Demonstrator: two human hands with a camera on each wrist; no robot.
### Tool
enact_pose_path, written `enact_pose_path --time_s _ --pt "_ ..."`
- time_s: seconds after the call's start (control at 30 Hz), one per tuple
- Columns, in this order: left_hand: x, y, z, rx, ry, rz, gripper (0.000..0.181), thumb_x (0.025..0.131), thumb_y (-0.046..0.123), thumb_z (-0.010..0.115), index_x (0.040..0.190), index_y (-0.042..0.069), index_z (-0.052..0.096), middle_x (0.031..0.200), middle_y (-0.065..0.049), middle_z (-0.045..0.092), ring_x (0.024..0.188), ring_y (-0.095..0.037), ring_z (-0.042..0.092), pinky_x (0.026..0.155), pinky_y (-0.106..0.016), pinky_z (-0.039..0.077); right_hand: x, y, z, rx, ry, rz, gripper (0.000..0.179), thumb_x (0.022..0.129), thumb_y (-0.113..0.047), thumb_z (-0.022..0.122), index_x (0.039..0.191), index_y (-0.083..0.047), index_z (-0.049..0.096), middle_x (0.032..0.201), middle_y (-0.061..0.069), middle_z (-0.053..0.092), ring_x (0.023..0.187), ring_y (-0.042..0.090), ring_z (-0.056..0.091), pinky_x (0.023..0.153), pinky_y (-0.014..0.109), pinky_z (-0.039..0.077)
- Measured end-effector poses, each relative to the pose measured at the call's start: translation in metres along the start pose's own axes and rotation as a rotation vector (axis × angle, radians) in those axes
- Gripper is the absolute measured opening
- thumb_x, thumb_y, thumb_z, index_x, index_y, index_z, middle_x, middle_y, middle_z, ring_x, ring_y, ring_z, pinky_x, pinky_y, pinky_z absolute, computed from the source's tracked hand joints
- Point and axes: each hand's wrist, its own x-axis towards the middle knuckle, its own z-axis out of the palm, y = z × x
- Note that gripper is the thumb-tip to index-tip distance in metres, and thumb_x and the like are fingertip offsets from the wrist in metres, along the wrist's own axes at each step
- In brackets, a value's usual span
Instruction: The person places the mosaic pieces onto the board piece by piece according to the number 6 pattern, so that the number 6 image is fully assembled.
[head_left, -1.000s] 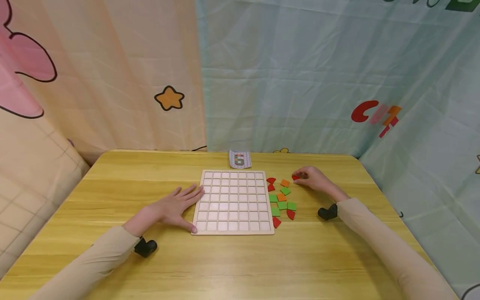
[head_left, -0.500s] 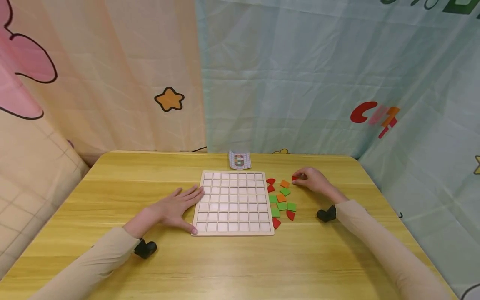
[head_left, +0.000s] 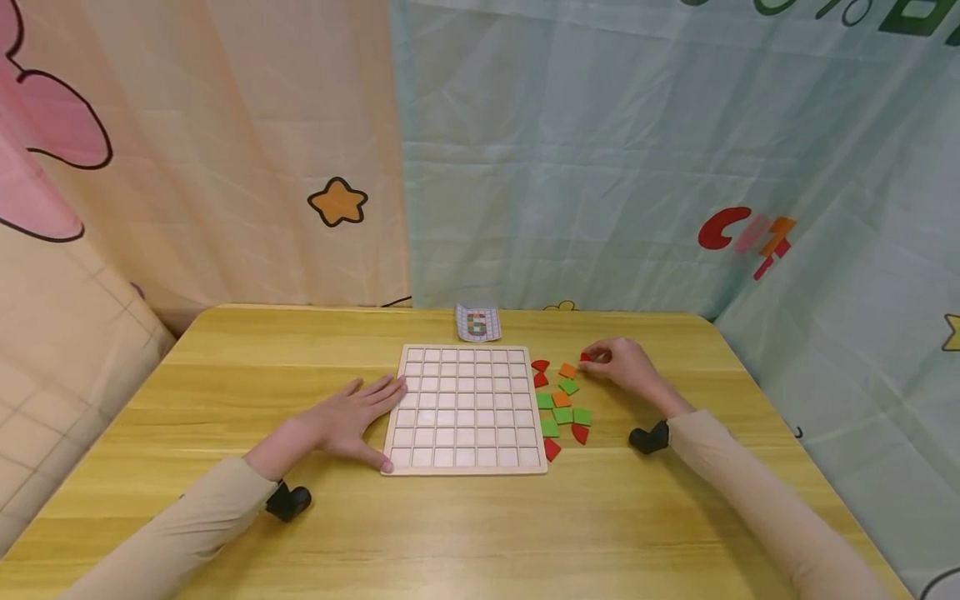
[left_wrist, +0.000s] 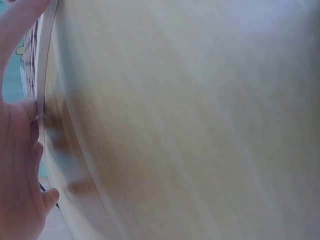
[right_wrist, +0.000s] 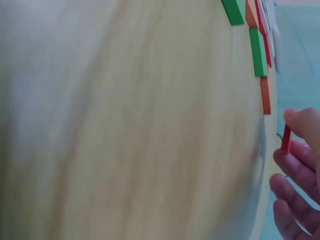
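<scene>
A pale wooden grid board (head_left: 465, 475) lies on the table, its square cells bare. My left hand (head_left: 348, 425) is spread at the board's left side, fingertips over the left edge and thumb at the near left corner. In the left wrist view, fingers (left_wrist: 20, 165) show along the board's rim (left_wrist: 44, 70). My right hand (head_left: 626, 365) pinches a red tile (right_wrist: 286, 139) between thumb and fingers, just beyond the loose tiles. Those include green tiles (head_left: 550, 428), orange tiles (head_left: 567, 371) and red rounded tiles (head_left: 552, 450), lying along the board's right side.
A small card (head_left: 477, 325) with a coloured pattern on a grid lies behind the board. The wooden table (head_left: 450, 542) ends at printed curtains (head_left: 555, 167) at the back and sides. Black wrist cameras (head_left: 649, 437) sit at both sleeves.
The right hand, holding the red tile, has shifted very slightly left. The left hand stays at the board's edge. The whole head view has tilted a little.
</scene>
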Motion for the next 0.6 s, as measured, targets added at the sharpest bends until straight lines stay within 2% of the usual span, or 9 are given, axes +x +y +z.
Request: enact_pose_path --time_s 0.2,0.6 --pt "0.000 -0.001 0.002 0.004 0.005 -0.003 0.119 0.071 0.079 0.058 0.155 0.008 0.014 0.163 -0.008 0.008 0.150 -0.032 0.007 0.118 -0.061 0.008 -0.001 -0.011 0.003 0.024 0.041 0.022 0.033 0.083 -0.030 0.075 0.106 -0.006 0.074 0.093 0.008 0.074 0.073 0.015 0.062 0.064 0.027 0.049" --pt "0.001 -0.001 0.003 0.007 0.020 0.007 0.118 0.071 0.078 0.059 0.155 0.007 0.015 0.163 -0.009 0.009 0.150 -0.033 0.007 0.117 -0.062 0.008 0.003 -0.036 0.012 0.094 0.071 -0.021 0.030 0.082 -0.025 0.076 0.105 -0.005 0.074 0.091 0.009 0.073 0.069 0.013 0.060 0.059 0.022 0.047"
